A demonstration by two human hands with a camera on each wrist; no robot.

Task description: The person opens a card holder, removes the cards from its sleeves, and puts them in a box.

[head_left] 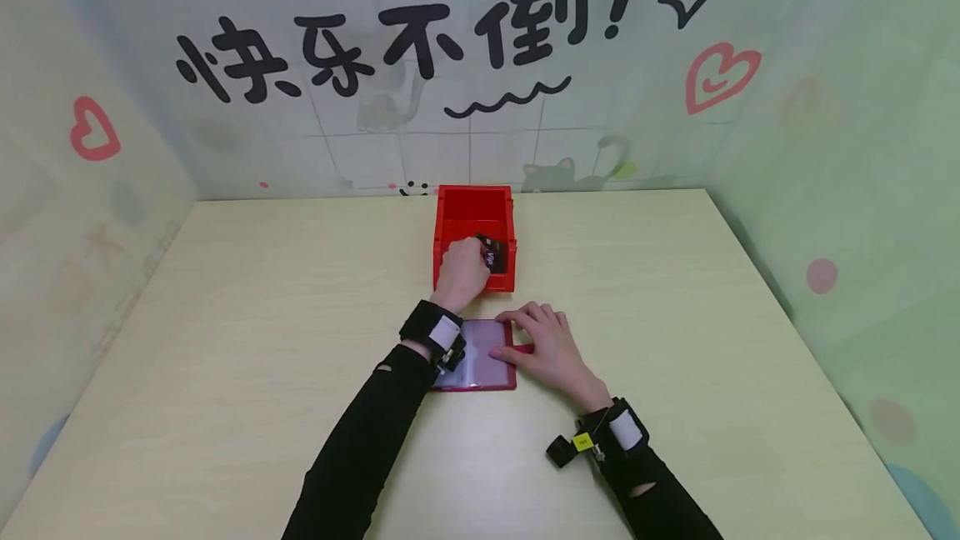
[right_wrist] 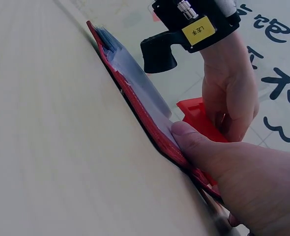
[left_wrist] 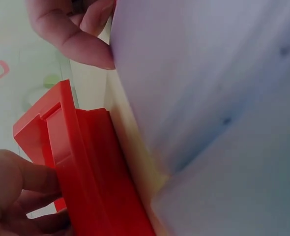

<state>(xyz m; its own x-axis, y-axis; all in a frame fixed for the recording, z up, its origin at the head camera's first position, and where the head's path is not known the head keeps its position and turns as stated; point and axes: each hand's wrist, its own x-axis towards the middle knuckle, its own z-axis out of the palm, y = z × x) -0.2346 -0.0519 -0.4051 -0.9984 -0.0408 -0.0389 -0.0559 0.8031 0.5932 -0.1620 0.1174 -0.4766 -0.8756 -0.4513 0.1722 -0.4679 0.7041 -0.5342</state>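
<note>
A bright red bin (head_left: 474, 215) is sitting on the pale, wood-grained worktop (head_left: 262, 315). A black card (head_left: 491, 252) with white markings is showing inside it. The card holder (head_left: 480, 365) is showing a red cover and clear, greyish sleeves. Black sleeves (head_left: 360, 448) are covering both arms. Black lettering and red hearts are decorating the pale green backdrop (head_left: 450, 48).

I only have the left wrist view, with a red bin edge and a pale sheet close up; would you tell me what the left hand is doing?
Observer: The left hand reaches into the red bin and grips a dark card.
Operator: Thank you. What is that pale sheet?
Observer: A clear sleeve page of a red card holder lying open on the table.
Operator: And the other hand?
Observer: The right hand presses flat on the holder's right edge.
</note>
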